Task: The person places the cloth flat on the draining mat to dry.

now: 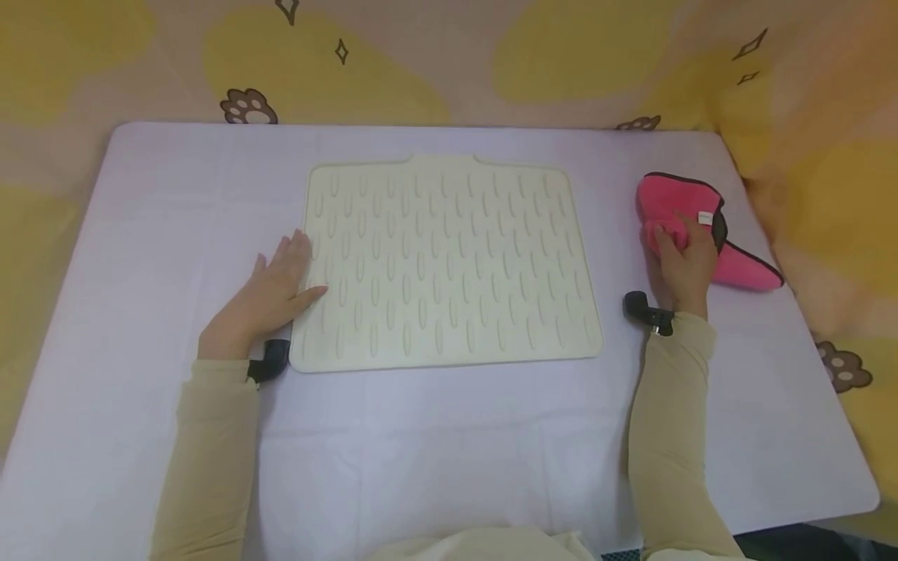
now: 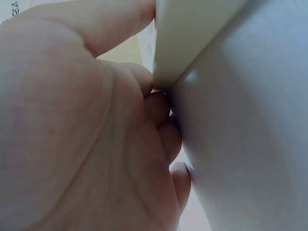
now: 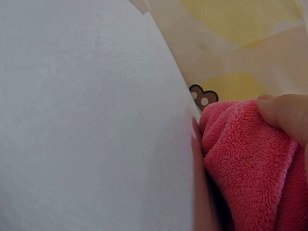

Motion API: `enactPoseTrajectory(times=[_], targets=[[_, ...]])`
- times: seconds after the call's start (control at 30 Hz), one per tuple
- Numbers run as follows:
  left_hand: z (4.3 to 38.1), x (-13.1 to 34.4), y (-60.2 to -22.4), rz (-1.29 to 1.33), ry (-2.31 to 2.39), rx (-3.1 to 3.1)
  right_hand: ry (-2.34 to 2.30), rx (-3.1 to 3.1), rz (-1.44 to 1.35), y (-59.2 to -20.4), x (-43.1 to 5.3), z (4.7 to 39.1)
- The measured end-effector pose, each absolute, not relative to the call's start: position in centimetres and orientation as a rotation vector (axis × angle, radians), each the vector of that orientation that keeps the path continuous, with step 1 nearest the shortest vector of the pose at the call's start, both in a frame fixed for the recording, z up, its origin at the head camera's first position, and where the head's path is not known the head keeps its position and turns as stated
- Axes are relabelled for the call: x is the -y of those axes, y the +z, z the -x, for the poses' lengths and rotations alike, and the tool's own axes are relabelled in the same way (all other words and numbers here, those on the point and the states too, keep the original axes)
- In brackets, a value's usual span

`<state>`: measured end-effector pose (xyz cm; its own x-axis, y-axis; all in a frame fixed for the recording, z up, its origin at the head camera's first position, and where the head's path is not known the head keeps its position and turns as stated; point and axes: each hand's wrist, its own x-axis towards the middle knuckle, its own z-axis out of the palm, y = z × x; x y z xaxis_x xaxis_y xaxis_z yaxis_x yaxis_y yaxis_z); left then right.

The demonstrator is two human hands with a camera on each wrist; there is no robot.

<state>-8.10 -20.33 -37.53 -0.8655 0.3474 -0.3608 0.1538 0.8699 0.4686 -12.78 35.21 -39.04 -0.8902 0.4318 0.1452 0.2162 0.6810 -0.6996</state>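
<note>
A cream rectangular mat [image 1: 449,261] with rows of raised oval ridges lies flat in the middle of the table, a tab at its far edge. My left hand [image 1: 270,290] is at its left edge, fingers straight and thumb over the top; in the left wrist view the fingertips meet the foot of the mat's side [image 2: 192,38]. At the right of the table, my right hand [image 1: 687,265] pinches a bunched pink towel cloth [image 1: 677,195] with dark edging and a small white label. The right wrist view shows the thumb [image 3: 286,115] on the cloth's fluffy pile.
The table [image 1: 449,436] has a white cover and rounded corners. Patterned yellow and beige fabric [image 1: 393,70] stands along its far and right sides. A black wrist camera [image 1: 270,361] sits on the left wrist, another [image 1: 647,312] on the right.
</note>
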Motion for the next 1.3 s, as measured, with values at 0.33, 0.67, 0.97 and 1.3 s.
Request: enactPoseTrajectory(times=[0.33, 0.67, 0.97, 1.3], targets=[[8.06, 20.44, -37.73, -0.377, 0.615, -2.604, 1.049, 2.607, 0.532, -38.98, -35.19, 12.82], [7.98, 20.46, -37.7, -0.392, 0.595, -2.61, 1.065, 2.623, 0.556, -39.05, -35.29, 12.87], [7.93, 20.42, -37.46, -0.392, 0.59, -2.603, 1.045, 2.639, 0.564, -38.84, -35.12, 12.65], [7.94, 20.45, -37.26, -0.38, 0.592, -2.6, 1.063, 2.608, 0.495, -39.0, -35.2, 12.79]])
